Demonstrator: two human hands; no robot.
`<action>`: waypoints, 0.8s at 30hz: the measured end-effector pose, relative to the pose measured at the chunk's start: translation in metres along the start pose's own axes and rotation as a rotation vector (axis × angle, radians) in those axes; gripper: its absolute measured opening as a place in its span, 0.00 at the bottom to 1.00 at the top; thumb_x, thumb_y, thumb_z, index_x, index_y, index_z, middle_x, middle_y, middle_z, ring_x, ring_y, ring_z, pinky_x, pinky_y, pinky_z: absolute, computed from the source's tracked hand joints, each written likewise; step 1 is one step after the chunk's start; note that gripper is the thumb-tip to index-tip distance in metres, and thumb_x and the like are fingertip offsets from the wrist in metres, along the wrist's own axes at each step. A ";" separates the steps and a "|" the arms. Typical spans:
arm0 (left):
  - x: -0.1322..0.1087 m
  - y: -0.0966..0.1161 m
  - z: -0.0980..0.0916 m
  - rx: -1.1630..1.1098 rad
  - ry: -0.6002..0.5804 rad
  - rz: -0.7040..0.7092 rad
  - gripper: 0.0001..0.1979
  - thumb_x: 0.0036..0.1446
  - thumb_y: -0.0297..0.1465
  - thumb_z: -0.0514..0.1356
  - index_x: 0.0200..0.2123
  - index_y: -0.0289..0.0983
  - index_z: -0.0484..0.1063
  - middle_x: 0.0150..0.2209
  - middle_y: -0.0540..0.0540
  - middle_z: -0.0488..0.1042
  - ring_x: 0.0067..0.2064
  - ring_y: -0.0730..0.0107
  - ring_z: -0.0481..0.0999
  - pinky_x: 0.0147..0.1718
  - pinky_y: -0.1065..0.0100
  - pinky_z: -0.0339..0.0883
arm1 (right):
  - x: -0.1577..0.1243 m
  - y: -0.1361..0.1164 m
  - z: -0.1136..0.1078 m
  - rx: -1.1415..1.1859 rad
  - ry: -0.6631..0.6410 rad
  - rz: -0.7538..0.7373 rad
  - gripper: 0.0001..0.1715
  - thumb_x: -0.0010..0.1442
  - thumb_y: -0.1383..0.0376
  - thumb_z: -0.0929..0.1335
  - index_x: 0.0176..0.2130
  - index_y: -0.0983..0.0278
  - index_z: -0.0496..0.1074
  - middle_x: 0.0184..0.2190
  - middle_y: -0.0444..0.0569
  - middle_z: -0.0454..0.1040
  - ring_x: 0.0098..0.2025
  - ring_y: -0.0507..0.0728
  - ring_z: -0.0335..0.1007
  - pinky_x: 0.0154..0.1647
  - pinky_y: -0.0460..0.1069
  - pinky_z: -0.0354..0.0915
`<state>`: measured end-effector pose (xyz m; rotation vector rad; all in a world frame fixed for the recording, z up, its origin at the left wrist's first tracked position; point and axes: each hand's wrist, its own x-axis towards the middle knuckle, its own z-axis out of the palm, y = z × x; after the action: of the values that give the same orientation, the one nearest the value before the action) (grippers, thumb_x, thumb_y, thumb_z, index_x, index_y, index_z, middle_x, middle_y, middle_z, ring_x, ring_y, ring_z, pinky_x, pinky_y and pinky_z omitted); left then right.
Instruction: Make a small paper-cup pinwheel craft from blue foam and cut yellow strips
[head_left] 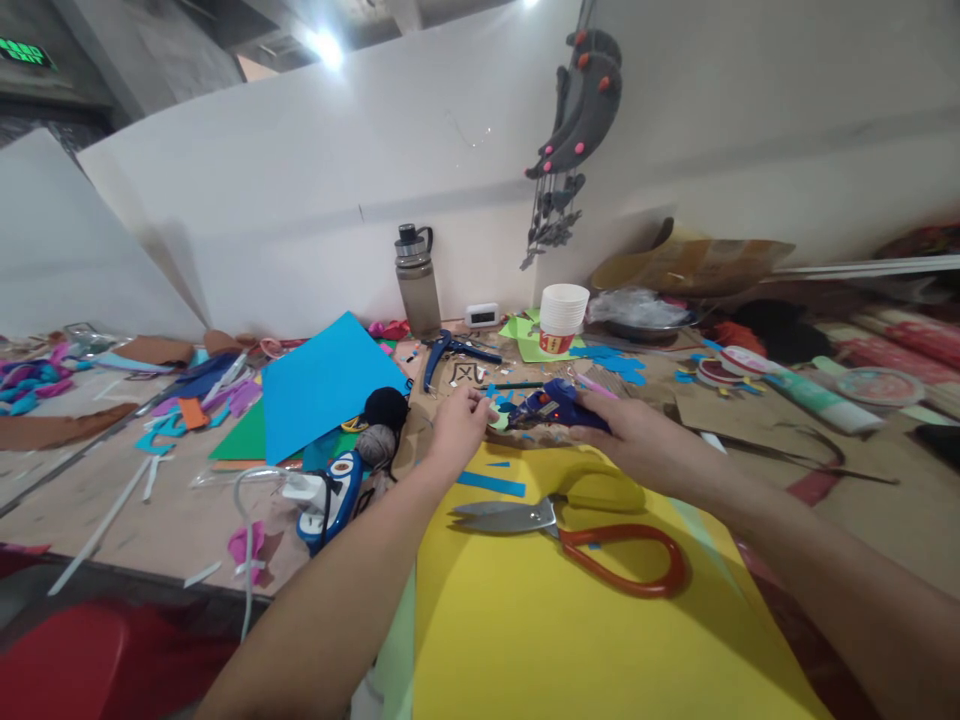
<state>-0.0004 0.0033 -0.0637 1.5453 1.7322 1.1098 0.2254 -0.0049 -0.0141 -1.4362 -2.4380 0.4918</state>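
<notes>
My right hand (626,420) is wrapped round a dark blue glue gun (555,402), which has a small red light on its side. The gun's nozzle points left, close to my left hand (461,428). Between the fingertips of that left hand is a small pale green paper piece (498,416); some blue shows beside it near the nozzle. Below both hands lies a large yellow sheet (525,620). Scissors (637,560) with orange-red handles rest on the sheet, blades apart and pointing left, near blue paper strips (491,485).
Left of my hands are a blue sheet (330,385), a black yarn ball (386,408) and a blue power strip (332,497) with a white cable. Behind stand a water bottle (418,285), stacked paper cups (562,318) and a blue hand tool (454,350). A grey moon mobile (589,105) hangs above.
</notes>
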 end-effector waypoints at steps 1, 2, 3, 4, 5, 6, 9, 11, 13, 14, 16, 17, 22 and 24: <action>0.000 0.000 0.000 0.007 0.002 0.004 0.05 0.55 0.31 0.56 0.28 0.37 0.66 0.27 0.45 0.78 0.24 0.70 0.74 0.26 0.70 0.63 | 0.000 -0.001 0.000 -0.008 -0.002 0.003 0.19 0.62 0.57 0.60 0.47 0.64 0.68 0.41 0.56 0.75 0.40 0.62 0.71 0.35 0.50 0.62; 0.001 0.000 0.000 0.015 0.005 0.008 0.05 0.54 0.31 0.56 0.27 0.37 0.66 0.27 0.45 0.78 0.24 0.70 0.74 0.26 0.70 0.63 | 0.000 -0.003 0.000 -0.015 -0.005 0.004 0.18 0.62 0.58 0.60 0.47 0.64 0.68 0.41 0.56 0.75 0.40 0.62 0.71 0.35 0.50 0.62; 0.001 0.000 0.000 0.022 0.008 0.012 0.05 0.54 0.31 0.56 0.27 0.37 0.66 0.27 0.45 0.78 0.25 0.70 0.75 0.26 0.70 0.63 | 0.000 -0.004 0.000 -0.019 -0.007 -0.001 0.17 0.61 0.58 0.61 0.46 0.64 0.69 0.41 0.56 0.75 0.40 0.62 0.71 0.35 0.50 0.62; 0.001 0.000 0.000 0.028 0.011 0.014 0.05 0.54 0.31 0.56 0.27 0.37 0.66 0.27 0.45 0.78 0.26 0.69 0.75 0.26 0.70 0.63 | 0.000 -0.005 0.000 -0.021 -0.006 -0.007 0.16 0.61 0.59 0.61 0.44 0.64 0.69 0.40 0.56 0.75 0.39 0.61 0.71 0.35 0.50 0.62; 0.001 0.000 0.000 0.031 0.014 0.012 0.05 0.54 0.31 0.56 0.27 0.37 0.66 0.26 0.45 0.78 0.26 0.69 0.75 0.27 0.70 0.63 | 0.001 -0.005 0.000 -0.018 -0.002 -0.016 0.16 0.61 0.59 0.61 0.44 0.64 0.69 0.40 0.55 0.75 0.39 0.61 0.71 0.35 0.50 0.62; 0.001 0.000 0.000 0.032 0.018 0.008 0.05 0.54 0.31 0.56 0.27 0.38 0.66 0.26 0.46 0.78 0.26 0.69 0.75 0.27 0.69 0.63 | 0.001 -0.005 0.001 -0.014 0.004 -0.026 0.15 0.61 0.59 0.61 0.43 0.64 0.69 0.40 0.55 0.75 0.39 0.61 0.71 0.35 0.50 0.62; 0.000 0.000 0.000 0.021 0.018 0.006 0.04 0.54 0.31 0.56 0.28 0.38 0.66 0.26 0.46 0.78 0.26 0.69 0.74 0.27 0.69 0.63 | 0.001 -0.002 0.001 0.008 0.012 -0.029 0.16 0.61 0.59 0.61 0.44 0.64 0.69 0.40 0.55 0.75 0.39 0.61 0.71 0.35 0.50 0.62; 0.000 0.001 0.000 0.011 0.010 0.009 0.04 0.54 0.31 0.56 0.28 0.37 0.66 0.27 0.45 0.78 0.26 0.69 0.75 0.27 0.69 0.64 | 0.001 -0.001 0.001 0.014 0.009 -0.015 0.16 0.61 0.59 0.61 0.44 0.64 0.69 0.40 0.55 0.75 0.39 0.61 0.71 0.35 0.50 0.62; 0.000 0.001 0.000 0.010 0.003 0.008 0.04 0.54 0.31 0.55 0.28 0.37 0.66 0.27 0.45 0.78 0.27 0.68 0.75 0.27 0.69 0.64 | 0.000 -0.002 0.000 0.005 0.009 -0.004 0.16 0.61 0.59 0.61 0.44 0.64 0.69 0.40 0.55 0.75 0.39 0.61 0.71 0.35 0.50 0.62; 0.000 0.001 0.000 0.017 0.002 0.008 0.04 0.55 0.30 0.55 0.28 0.37 0.66 0.28 0.44 0.78 0.27 0.68 0.75 0.26 0.69 0.64 | 0.000 -0.003 0.000 -0.002 0.004 -0.006 0.16 0.61 0.59 0.61 0.44 0.64 0.69 0.39 0.55 0.75 0.40 0.61 0.71 0.35 0.50 0.62; 0.000 0.002 0.000 0.037 0.004 0.011 0.04 0.55 0.30 0.55 0.28 0.37 0.65 0.27 0.44 0.78 0.27 0.68 0.75 0.26 0.69 0.63 | 0.000 -0.005 -0.001 -0.009 -0.013 -0.015 0.16 0.61 0.59 0.61 0.44 0.64 0.69 0.39 0.55 0.75 0.39 0.61 0.71 0.35 0.50 0.62; 0.000 0.003 0.000 0.045 0.007 0.011 0.05 0.55 0.30 0.55 0.28 0.37 0.65 0.27 0.44 0.78 0.26 0.68 0.75 0.26 0.69 0.63 | 0.000 -0.005 -0.001 -0.009 -0.022 -0.020 0.16 0.61 0.59 0.60 0.44 0.64 0.69 0.40 0.55 0.75 0.39 0.61 0.71 0.35 0.50 0.62; -0.001 0.003 -0.001 0.040 0.005 0.023 0.04 0.54 0.30 0.55 0.28 0.37 0.66 0.28 0.44 0.78 0.27 0.68 0.76 0.27 0.69 0.64 | 0.000 -0.004 -0.001 0.004 0.007 -0.026 0.17 0.61 0.59 0.61 0.46 0.63 0.68 0.41 0.55 0.75 0.41 0.61 0.71 0.36 0.50 0.62; -0.001 0.003 -0.001 0.040 0.007 0.024 0.04 0.54 0.30 0.55 0.28 0.37 0.66 0.28 0.44 0.78 0.28 0.68 0.76 0.29 0.69 0.64 | 0.000 -0.002 0.000 -0.002 0.010 -0.016 0.17 0.61 0.59 0.61 0.47 0.63 0.68 0.40 0.55 0.75 0.40 0.61 0.71 0.35 0.49 0.62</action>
<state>0.0004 0.0022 -0.0609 1.5917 1.7549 1.0996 0.2241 -0.0057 -0.0130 -1.4159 -2.4411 0.4777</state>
